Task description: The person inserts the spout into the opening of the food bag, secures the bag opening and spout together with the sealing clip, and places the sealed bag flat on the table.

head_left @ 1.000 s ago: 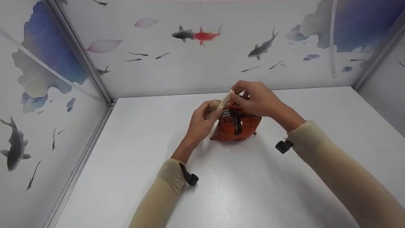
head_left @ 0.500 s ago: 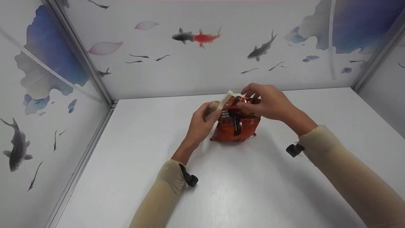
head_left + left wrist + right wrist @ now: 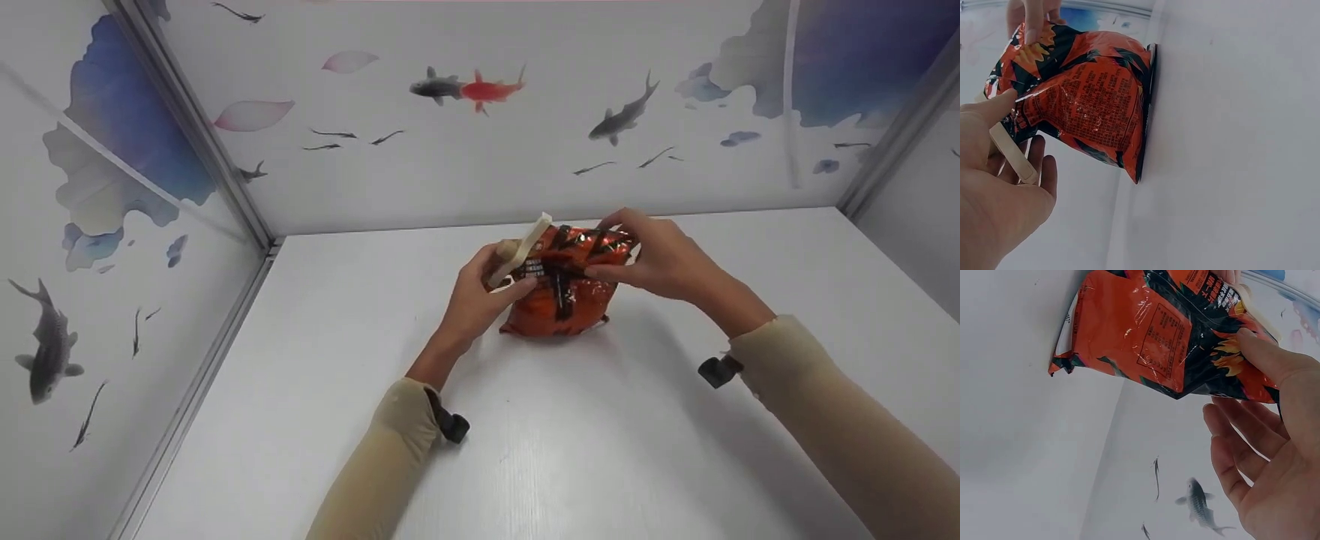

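An orange-red and black snack bag (image 3: 555, 307) stands upright on the table, its printed panel facing the left wrist camera. My left hand (image 3: 480, 285) is at the bag's upper left side, thumb on the front. A long cream bag clip (image 3: 1013, 154) lies across its palm and fingers, and its far end sticks up past the bag's top corner. On the other side my right hand (image 3: 667, 259) pinches the upper right part of the bag, thumb (image 3: 1264, 354) in front and fingers behind. The head view hides most of the left fingers behind the bag and clip.
The white table (image 3: 480, 450) stretches around the bag. A white back wall (image 3: 487, 165) with painted fish rises close behind it, and a side panel (image 3: 150, 300) stands at the left. Metal rails (image 3: 195, 135) run along the corners.
My right hand has let go of the clip's upper end and moved right and down to pinch the bag's right side. The left thumb has shifted from the clip onto the bag's front.
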### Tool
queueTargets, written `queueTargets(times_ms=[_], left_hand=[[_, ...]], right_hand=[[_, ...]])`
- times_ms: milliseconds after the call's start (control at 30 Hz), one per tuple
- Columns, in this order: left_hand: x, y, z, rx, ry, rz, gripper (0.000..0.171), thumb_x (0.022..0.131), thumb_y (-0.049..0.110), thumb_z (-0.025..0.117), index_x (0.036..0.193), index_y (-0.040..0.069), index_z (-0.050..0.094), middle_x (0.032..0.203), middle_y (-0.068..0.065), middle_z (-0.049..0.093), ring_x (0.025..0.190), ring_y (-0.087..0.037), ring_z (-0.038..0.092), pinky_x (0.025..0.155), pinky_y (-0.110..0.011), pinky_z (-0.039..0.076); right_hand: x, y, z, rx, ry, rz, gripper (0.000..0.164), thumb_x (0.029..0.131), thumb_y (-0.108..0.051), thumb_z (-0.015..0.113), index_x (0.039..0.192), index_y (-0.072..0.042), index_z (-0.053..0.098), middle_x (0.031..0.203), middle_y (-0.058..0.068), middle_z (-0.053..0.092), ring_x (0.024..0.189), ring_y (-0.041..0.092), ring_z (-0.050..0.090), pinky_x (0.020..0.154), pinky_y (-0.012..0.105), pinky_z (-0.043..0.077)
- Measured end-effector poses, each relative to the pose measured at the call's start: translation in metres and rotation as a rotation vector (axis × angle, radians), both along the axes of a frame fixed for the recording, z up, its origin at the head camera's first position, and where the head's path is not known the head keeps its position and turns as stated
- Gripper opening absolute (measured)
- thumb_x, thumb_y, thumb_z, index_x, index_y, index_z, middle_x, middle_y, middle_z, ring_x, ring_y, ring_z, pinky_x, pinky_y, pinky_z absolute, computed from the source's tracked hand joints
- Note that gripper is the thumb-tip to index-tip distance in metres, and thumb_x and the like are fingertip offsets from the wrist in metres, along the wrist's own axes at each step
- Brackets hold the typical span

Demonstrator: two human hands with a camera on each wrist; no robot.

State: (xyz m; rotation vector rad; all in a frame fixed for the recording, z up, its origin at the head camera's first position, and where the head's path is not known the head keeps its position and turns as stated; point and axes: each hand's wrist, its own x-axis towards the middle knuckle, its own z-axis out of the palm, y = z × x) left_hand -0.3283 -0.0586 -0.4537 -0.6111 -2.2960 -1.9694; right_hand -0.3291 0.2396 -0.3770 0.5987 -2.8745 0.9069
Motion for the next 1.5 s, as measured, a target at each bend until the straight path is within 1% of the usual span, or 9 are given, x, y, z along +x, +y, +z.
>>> queueTargets(times_ms=[133, 233, 333, 467, 633, 867, 1100, 1333, 1500], left_hand=[[0.0, -0.001, -0.001, -0.001, -0.009, -0.012, 0.065, 0.096, 0.03, 0.085, 0.153, 0.021, 0.055, 0.152, -0.001, 0.061, 0.145, -0.02, 0.053, 0.122, -0.053, 0.048], [0.0, -0.002, -0.002, 0.001, -0.005, -0.014, 0.065, 0.095, 0.029, 0.085, 0.153, 0.02, 0.055, 0.153, -0.002, 0.061, 0.149, -0.021, 0.051, 0.124, -0.059, 0.045], [0.0, -0.002, -0.003, -0.008, -0.008, -0.009, 0.066, 0.095, 0.03, 0.086, 0.153, 0.021, 0.056, 0.153, -0.001, 0.061, 0.151, -0.021, 0.05, 0.127, -0.06, 0.041], [0.0, -0.002, -0.004, -0.016, -0.019, -0.007, 0.068, 0.095, 0.032, 0.086, 0.154, 0.02, 0.054, 0.155, 0.0, 0.061, 0.154, -0.02, 0.049, 0.131, -0.057, 0.035], [0.001, -0.003, -0.005, -0.029, -0.022, 0.0, 0.069, 0.095, 0.032, 0.086, 0.155, 0.02, 0.054, 0.156, 0.0, 0.061, 0.155, -0.019, 0.048, 0.133, -0.057, 0.032], [0.001, -0.003, -0.006, -0.041, -0.015, 0.017, 0.066, 0.096, 0.032, 0.085, 0.154, 0.019, 0.055, 0.154, 0.0, 0.062, 0.151, -0.018, 0.053, 0.132, -0.056, 0.034], [0.002, -0.004, -0.005, -0.035, -0.017, 0.016, 0.065, 0.096, 0.03, 0.085, 0.153, 0.017, 0.057, 0.152, -0.001, 0.065, 0.148, -0.018, 0.055, 0.129, -0.054, 0.04], [0.001, -0.005, -0.007, -0.021, -0.042, 0.002, 0.063, 0.097, 0.032, 0.085, 0.152, 0.017, 0.057, 0.147, -0.002, 0.067, 0.132, -0.019, 0.066, 0.118, -0.049, 0.053], [0.001, -0.005, -0.008, -0.003, -0.064, 0.003, 0.061, 0.097, 0.03, 0.084, 0.15, 0.016, 0.058, 0.146, -0.004, 0.066, 0.128, -0.021, 0.069, 0.113, -0.047, 0.057]], right_hand=[[0.002, 0.005, -0.008, -0.032, -0.067, -0.007, 0.064, 0.093, -0.035, 0.088, 0.146, -0.017, 0.055, 0.126, 0.012, 0.075, 0.094, 0.028, 0.075, 0.073, 0.036, 0.063], [0.002, 0.007, -0.016, -0.049, -0.08, 0.004, 0.061, 0.095, -0.031, 0.086, 0.145, -0.015, 0.056, 0.124, 0.011, 0.077, 0.1, 0.027, 0.075, 0.077, 0.037, 0.065], [0.002, 0.008, -0.024, -0.044, -0.046, 0.026, 0.054, 0.096, -0.028, 0.085, 0.143, -0.014, 0.061, 0.123, 0.009, 0.078, 0.106, 0.027, 0.075, 0.082, 0.042, 0.066], [0.001, 0.009, -0.036, -0.046, 0.018, 0.052, 0.049, 0.097, -0.021, 0.084, 0.141, -0.014, 0.066, 0.123, 0.008, 0.079, 0.108, 0.027, 0.076, 0.089, 0.049, 0.066], [0.001, 0.01, -0.051, -0.095, 0.044, 0.038, 0.044, 0.098, -0.016, 0.082, 0.139, -0.012, 0.068, 0.123, 0.008, 0.079, 0.107, 0.027, 0.077, 0.091, 0.051, 0.067], [0.003, 0.01, -0.065, -0.165, 0.04, -0.01, 0.043, 0.102, -0.017, 0.078, 0.143, -0.013, 0.066, 0.127, 0.009, 0.079, 0.114, 0.029, 0.076, 0.092, 0.052, 0.066], [0.007, 0.01, -0.067, -0.193, 0.058, -0.019, 0.043, 0.103, -0.015, 0.075, 0.145, -0.011, 0.064, 0.127, 0.012, 0.08, 0.113, 0.031, 0.077, 0.085, 0.034, 0.066], [0.006, 0.012, -0.07, -0.186, 0.036, -0.034, 0.042, 0.104, -0.014, 0.073, 0.145, -0.012, 0.063, 0.126, 0.01, 0.079, 0.113, 0.028, 0.076, 0.092, 0.045, 0.065], [0.005, 0.015, -0.076, -0.186, 0.003, -0.048, 0.035, 0.106, -0.022, 0.071, 0.14, -0.011, 0.068, 0.124, 0.01, 0.08, 0.11, 0.029, 0.078, 0.084, 0.029, 0.063]])
